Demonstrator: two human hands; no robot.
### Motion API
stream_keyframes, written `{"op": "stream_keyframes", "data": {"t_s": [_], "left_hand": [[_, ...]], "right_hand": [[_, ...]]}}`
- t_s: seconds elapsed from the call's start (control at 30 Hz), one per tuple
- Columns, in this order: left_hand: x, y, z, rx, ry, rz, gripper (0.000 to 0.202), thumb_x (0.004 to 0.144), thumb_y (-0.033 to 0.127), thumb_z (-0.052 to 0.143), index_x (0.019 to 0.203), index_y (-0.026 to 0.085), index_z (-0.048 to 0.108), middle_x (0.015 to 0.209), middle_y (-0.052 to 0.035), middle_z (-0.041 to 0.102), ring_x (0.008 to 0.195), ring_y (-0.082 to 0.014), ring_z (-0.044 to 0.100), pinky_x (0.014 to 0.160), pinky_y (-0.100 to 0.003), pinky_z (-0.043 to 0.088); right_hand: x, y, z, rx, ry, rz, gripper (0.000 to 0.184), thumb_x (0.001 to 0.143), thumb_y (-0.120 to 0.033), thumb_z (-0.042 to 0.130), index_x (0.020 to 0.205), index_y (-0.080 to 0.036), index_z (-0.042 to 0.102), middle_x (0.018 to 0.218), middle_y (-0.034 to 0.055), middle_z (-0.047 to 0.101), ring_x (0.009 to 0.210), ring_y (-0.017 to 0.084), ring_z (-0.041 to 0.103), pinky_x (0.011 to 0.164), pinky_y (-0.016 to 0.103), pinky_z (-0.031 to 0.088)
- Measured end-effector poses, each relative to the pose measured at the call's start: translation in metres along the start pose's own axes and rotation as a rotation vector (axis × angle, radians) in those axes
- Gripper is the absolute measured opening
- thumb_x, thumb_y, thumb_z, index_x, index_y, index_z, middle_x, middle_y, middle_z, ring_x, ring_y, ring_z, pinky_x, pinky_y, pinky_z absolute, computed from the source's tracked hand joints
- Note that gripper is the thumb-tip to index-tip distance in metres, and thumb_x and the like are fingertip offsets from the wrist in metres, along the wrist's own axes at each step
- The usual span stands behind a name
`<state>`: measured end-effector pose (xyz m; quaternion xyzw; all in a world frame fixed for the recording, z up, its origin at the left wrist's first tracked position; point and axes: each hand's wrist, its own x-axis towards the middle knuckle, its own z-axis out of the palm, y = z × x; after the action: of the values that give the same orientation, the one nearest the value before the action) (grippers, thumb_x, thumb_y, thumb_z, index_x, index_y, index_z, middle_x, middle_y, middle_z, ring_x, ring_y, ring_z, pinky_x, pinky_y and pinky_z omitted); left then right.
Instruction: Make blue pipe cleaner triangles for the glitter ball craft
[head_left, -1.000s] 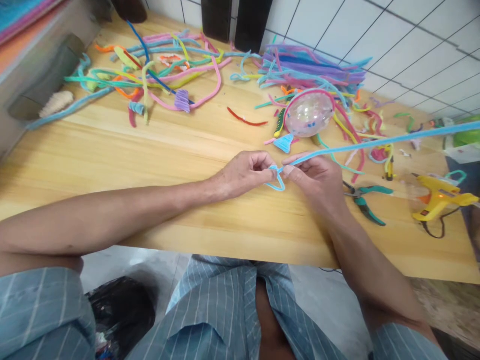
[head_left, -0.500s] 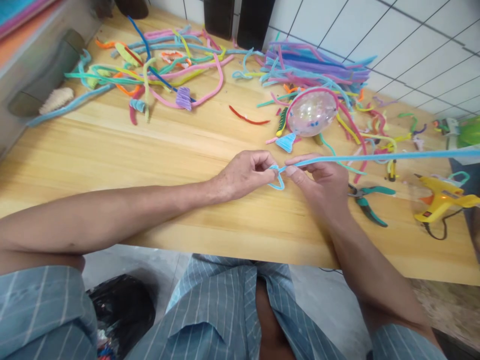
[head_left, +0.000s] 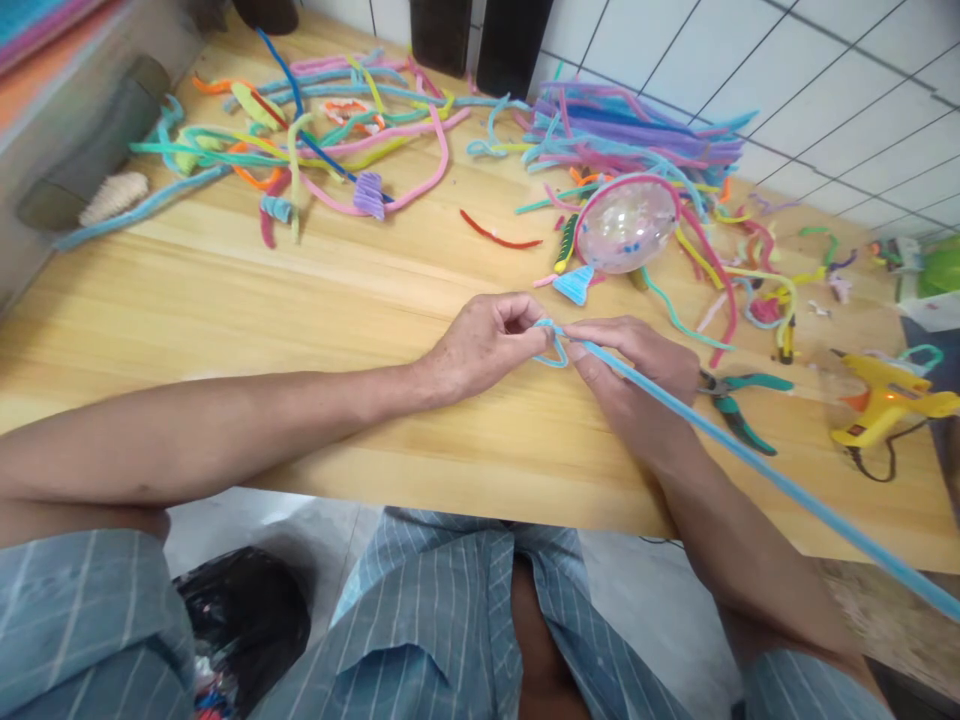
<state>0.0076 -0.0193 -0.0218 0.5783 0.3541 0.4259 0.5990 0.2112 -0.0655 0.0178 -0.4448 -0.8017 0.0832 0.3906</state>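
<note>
A long light-blue pipe cleaner [head_left: 739, 445] is bent into a small loop at one end, and its straight length runs over my right forearm out past the right edge. With thumb and fingers closed, my left hand [head_left: 491, 345] pinches the loop. My right hand [head_left: 637, 375] is also closed, gripping the pipe cleaner just beside the loop. Beyond the hands lies a folded blue triangular piece [head_left: 574, 285], next to a clear balloon-like ball [head_left: 628, 225] with a pink rim. Pliers [head_left: 739, 410] with teal handles lie right of my right hand.
A yellow glue gun [head_left: 881, 400] rests at the right of the wooden table [head_left: 225, 320]. Loose pipe cleaners [head_left: 337, 150] are strewn at the back left, and a thick bundle [head_left: 630, 130] lies by the tiled wall. A red piece [head_left: 499, 231] sits between them.
The pipe cleaner's long end has swung from pointing level to the right down across my right forearm. My right hand has turned slightly; both hands keep their hold by the loop.
</note>
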Motion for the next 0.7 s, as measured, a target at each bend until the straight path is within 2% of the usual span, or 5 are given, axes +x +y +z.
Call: {"op": "stream_keyframes", "data": {"t_s": [0.2,0.37,0.5,0.63,0.7], "left_hand": [[0.000,-0.002,0.001,-0.059,0.032,-0.006,0.021,0.086,0.035,0.081,0.081,0.016,0.072,0.074,0.0008,0.067,0.070,-0.0110,0.056,0.067,-0.024,0.044],[0.001,0.002,0.001,-0.111,0.048,-0.037,0.018,0.084,0.031,0.082,0.082,0.016,0.071,0.078,0.0007,0.071,0.073,-0.0109,0.060,0.073,-0.024,0.050],[0.001,0.003,0.002,-0.158,0.062,-0.067,0.025,0.084,0.036,0.087,0.084,0.015,0.073,0.081,0.0000,0.073,0.074,-0.0109,0.063,0.076,-0.024,0.052],[0.000,0.004,0.001,-0.193,0.059,-0.082,0.034,0.083,0.044,0.092,0.085,0.015,0.074,0.083,-0.0009,0.075,0.077,-0.0116,0.065,0.077,-0.024,0.053],[0.000,0.003,0.000,-0.202,0.059,-0.103,0.037,0.082,0.048,0.093,0.086,0.016,0.075,0.084,-0.0013,0.076,0.078,-0.0120,0.066,0.077,-0.024,0.053]], "right_hand": [[-0.001,0.003,0.005,-0.071,0.007,-0.139,0.020,0.105,-0.023,0.074,0.116,-0.036,0.084,0.112,0.0022,0.090,0.098,0.026,0.087,0.089,0.044,0.070],[-0.002,0.006,0.007,-0.215,0.050,-0.331,0.028,0.103,-0.012,0.072,0.124,-0.027,0.080,0.117,0.0046,0.089,0.105,0.024,0.087,0.092,0.039,0.071],[-0.005,0.006,0.008,-0.345,0.015,-0.290,0.024,0.105,-0.017,0.066,0.120,-0.027,0.081,0.117,0.0036,0.090,0.109,0.024,0.086,0.095,0.040,0.070],[-0.007,0.009,0.009,-0.331,0.001,-0.253,0.023,0.106,-0.023,0.065,0.116,-0.033,0.084,0.120,0.0025,0.089,0.113,0.026,0.085,0.097,0.045,0.069],[-0.008,0.011,0.010,-0.313,0.017,-0.291,0.025,0.104,-0.022,0.069,0.120,-0.035,0.083,0.122,0.0014,0.088,0.113,0.027,0.085,0.096,0.045,0.069]]}}
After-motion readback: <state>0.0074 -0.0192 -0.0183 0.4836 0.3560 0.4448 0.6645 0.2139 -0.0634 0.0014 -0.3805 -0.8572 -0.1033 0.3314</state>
